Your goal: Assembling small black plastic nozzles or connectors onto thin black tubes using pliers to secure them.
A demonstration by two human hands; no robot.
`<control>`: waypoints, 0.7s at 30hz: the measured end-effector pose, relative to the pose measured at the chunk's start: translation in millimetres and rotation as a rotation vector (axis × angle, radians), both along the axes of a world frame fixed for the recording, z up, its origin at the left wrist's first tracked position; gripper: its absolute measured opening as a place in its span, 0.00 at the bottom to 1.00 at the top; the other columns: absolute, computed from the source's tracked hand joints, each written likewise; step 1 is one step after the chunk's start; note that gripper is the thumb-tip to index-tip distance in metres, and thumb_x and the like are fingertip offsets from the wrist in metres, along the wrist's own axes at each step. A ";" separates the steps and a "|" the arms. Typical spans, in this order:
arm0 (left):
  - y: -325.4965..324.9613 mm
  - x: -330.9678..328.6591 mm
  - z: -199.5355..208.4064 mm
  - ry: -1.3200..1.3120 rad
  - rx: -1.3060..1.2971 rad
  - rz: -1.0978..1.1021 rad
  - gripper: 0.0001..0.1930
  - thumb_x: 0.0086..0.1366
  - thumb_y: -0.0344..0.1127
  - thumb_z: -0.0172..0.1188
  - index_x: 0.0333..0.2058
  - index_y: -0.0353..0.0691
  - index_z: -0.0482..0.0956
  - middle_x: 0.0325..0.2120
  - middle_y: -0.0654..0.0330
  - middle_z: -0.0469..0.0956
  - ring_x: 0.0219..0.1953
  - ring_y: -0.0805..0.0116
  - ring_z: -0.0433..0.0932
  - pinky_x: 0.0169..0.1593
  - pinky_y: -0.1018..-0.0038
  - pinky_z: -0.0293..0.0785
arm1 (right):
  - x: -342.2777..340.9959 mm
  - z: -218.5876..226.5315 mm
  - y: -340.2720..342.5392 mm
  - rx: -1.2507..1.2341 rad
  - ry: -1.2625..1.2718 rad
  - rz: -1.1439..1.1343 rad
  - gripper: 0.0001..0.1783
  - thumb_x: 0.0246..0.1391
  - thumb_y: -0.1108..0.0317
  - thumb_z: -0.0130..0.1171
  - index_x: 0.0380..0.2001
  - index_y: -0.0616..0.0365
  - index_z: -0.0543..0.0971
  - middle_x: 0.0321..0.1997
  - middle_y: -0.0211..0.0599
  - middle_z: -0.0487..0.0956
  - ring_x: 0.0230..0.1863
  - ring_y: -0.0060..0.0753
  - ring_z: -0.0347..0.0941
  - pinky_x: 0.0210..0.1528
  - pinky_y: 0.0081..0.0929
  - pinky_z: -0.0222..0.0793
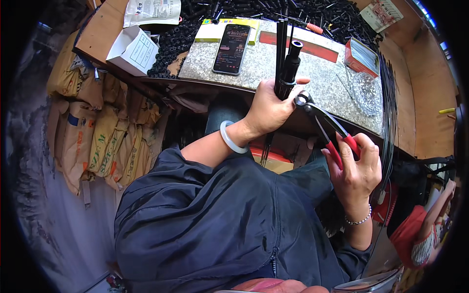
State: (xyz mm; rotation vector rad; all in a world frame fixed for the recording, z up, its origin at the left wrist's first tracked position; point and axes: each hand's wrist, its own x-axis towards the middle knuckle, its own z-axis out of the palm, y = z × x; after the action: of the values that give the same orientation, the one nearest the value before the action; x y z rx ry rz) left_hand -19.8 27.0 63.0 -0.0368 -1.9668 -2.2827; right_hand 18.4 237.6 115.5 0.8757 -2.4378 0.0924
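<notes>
My left hand [274, 106] is closed around a bundle of black tubes and thin rods, which looks like a folded umbrella frame [291, 68], held upright over the table's near edge. A hollow round end tops its thickest tube. In my right hand [355, 168] are pliers [336, 122] with red handles, which stand somewhat apart. The plier jaws reach up to my left fingertips, beside a shiny silver ring [301, 99]. Whether the jaws grip the ring cannot be made out. Thin dark wires hang below my left hand.
On the speckled tabletop [198, 58] lie a phone [232, 49], a yellow box [207, 33], a red carton [362, 56] and a clear dish [366, 93]. Behind is a heap of black parts [244, 9] with an orange-handled tool [314, 28]. Sacks [97, 141] stand left; another person [420, 229] is at right.
</notes>
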 end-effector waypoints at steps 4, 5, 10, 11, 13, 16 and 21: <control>-2.4 4.8 -2.2 0.122 -0.052 -0.040 0.12 0.64 0.30 0.52 0.44 0.32 0.76 0.14 0.75 0.67 0.16 0.90 0.59 0.19 0.85 0.52 | 4.4 -0.4 -1.4 0.025 -0.025 0.031 0.14 0.43 0.61 0.64 0.32 0.56 0.76 0.39 0.38 0.72 0.32 0.36 0.69 0.31 0.29 0.66; -3.3 6.0 -1.4 0.109 -0.051 -0.056 0.13 0.64 0.30 0.53 0.44 0.31 0.76 0.14 0.75 0.67 0.16 0.89 0.59 0.19 0.85 0.53 | 4.9 -0.1 -1.6 0.024 -0.049 0.042 0.13 0.45 0.63 0.64 0.29 0.61 0.74 0.39 0.40 0.73 0.32 0.38 0.69 0.31 0.31 0.66; -5.3 11.4 1.0 0.334 -0.126 -0.120 0.11 0.62 0.27 0.53 0.42 0.30 0.78 0.15 0.74 0.66 0.18 0.88 0.60 0.21 0.84 0.56 | 6.1 -6.9 20.4 -0.684 -1.570 0.302 0.05 0.50 0.74 0.53 0.25 0.62 0.68 0.17 0.40 0.73 0.14 0.35 0.72 0.16 0.24 0.66; -2.9 10.7 -0.4 0.378 -0.119 -0.121 0.11 0.62 0.27 0.53 0.42 0.30 0.78 0.15 0.73 0.66 0.18 0.88 0.60 0.21 0.84 0.56 | 14.0 -19.1 17.5 -1.012 -2.036 0.314 0.12 0.48 0.74 0.57 0.32 0.62 0.65 0.12 0.35 0.70 0.12 0.32 0.72 0.12 0.22 0.64; 0.1 11.9 4.3 0.324 -0.102 -0.140 0.11 0.62 0.27 0.53 0.41 0.30 0.79 0.15 0.73 0.65 0.18 0.87 0.60 0.22 0.84 0.56 | 9.2 -22.3 12.1 -0.925 -2.369 0.406 0.24 0.42 0.77 0.61 0.41 0.60 0.61 0.10 0.33 0.66 0.11 0.32 0.72 0.11 0.22 0.64; -2.6 11.8 -2.7 0.350 -0.172 -0.090 0.11 0.62 0.26 0.53 0.41 0.30 0.79 0.15 0.73 0.65 0.18 0.87 0.60 0.22 0.85 0.56 | 15.6 -21.5 1.6 -0.604 -1.409 0.199 0.34 0.39 0.81 0.60 0.52 0.64 0.58 0.27 0.43 0.72 0.20 0.36 0.71 0.23 0.28 0.69; -6.7 15.7 0.1 0.267 -0.169 -0.148 0.10 0.60 0.24 0.55 0.40 0.36 0.80 0.18 0.67 0.71 0.22 0.84 0.66 0.26 0.80 0.65 | 14.1 -15.8 18.2 -0.707 -1.560 0.211 0.22 0.43 0.82 0.57 0.44 0.68 0.66 0.20 0.43 0.74 0.17 0.32 0.72 0.19 0.23 0.68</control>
State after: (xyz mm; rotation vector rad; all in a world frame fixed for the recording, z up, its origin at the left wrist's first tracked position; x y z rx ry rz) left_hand -4.1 20.2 63.0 -0.4916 -2.0644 -2.0572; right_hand 32.5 255.9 99.7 0.7705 -3.0142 2.2699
